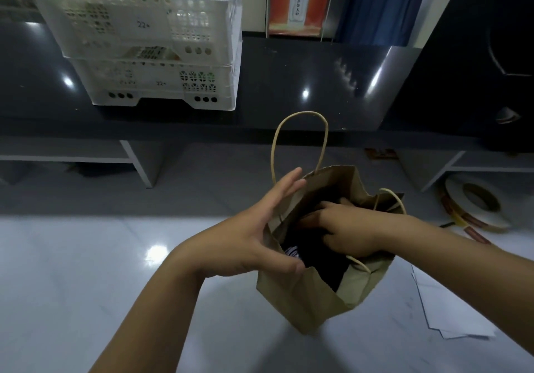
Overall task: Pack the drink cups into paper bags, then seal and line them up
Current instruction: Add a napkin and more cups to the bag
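The right hand is reaching into the paper bag, fingers bent down in the dark, so I cannot tell whether it is gripping anything. The left hand is bracing the bag's wall with straight fingers. What is perhaps a cup is sitting inside. The bag is not yet sealed or lined up.

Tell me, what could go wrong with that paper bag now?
1. The paper bag looks tilted, and only the left grip at its rim steadies it. It might tip and spill the cup inside.
2. The right grip is pushed into the bag's mouth, so the crumpled rim could tear.
3. One rope handle hangs inside the bag and may snag.
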